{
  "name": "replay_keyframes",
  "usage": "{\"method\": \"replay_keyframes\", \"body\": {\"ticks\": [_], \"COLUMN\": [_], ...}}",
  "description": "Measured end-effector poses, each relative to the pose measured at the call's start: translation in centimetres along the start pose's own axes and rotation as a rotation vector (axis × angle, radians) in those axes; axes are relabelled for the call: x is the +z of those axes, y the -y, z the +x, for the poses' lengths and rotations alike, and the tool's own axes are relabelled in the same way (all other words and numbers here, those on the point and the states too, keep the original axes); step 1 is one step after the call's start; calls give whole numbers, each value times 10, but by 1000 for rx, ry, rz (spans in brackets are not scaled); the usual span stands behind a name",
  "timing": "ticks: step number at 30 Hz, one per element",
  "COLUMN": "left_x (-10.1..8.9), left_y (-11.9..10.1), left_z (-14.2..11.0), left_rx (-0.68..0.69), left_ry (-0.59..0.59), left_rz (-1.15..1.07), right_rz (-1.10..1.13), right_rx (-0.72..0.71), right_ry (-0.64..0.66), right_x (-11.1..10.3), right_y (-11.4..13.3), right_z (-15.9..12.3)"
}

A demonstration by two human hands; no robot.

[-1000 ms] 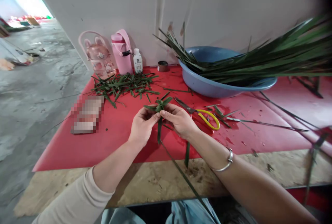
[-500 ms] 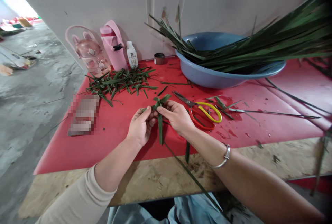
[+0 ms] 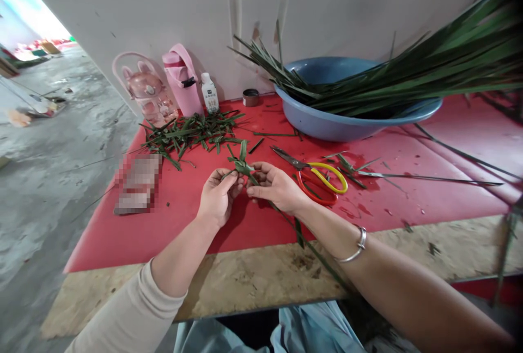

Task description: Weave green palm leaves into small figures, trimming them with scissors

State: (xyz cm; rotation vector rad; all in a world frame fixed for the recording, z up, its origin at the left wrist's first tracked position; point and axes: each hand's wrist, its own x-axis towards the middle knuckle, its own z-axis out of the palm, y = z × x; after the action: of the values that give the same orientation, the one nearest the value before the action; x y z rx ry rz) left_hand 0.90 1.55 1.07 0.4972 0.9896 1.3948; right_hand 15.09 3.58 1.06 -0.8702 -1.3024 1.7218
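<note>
My left hand [image 3: 218, 195] pinches a small knotted piece of green leaf [image 3: 242, 165] between thumb and fingers, above the red sheet. Short leaf ends stick up from the knot. My right hand [image 3: 273, 187] is close on its right side, fingers curled around the long leaf strip [image 3: 318, 255] that leaves the knot. That strip passes by the right palm and runs down toward my lap. Its grip inside the right fingers is partly hidden. Just right of this hand lie scissors [image 3: 312, 172] with one yellow and one red handle, blades partly apart.
Cut leaf scraps [image 3: 192, 132] are heaped before a pink clear bottle [image 3: 149, 94], a pink flask [image 3: 183, 89] and a small white bottle [image 3: 210, 93]. A blue basin [image 3: 335, 127] holds long leaves [image 3: 408, 80]. A small round tin [image 3: 250, 97] and a blurred-out flat object [image 3: 139, 184] also lie there.
The knotted leaf has turned in my fingers; its hanging end now points up. My right thumb has come off the knot, and the right hand has moved onto the long strip. The view shifted slightly.
</note>
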Motion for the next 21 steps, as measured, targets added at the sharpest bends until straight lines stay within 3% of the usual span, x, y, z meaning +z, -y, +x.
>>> {"method": "replay_keyframes", "body": {"ticks": [3,7,12,21], "left_x": [-2,-5,-7,-2], "left_y": [-4,-12,-12,-8], "left_z": [-1,-3,-1,-11], "left_rx": [46,212,171,109], "left_ry": [39,151,201,283], "left_rz": [102,348,421,605], "right_rz": [-66,-238,-530,-287], "right_rx": [54,-29,-184,-112], "right_ry": [1,-19,20,-159], "right_x": [-2,-3,-1,-3], "right_y": [1,1,3,10], "right_z": [-1,-1,-5,0]}}
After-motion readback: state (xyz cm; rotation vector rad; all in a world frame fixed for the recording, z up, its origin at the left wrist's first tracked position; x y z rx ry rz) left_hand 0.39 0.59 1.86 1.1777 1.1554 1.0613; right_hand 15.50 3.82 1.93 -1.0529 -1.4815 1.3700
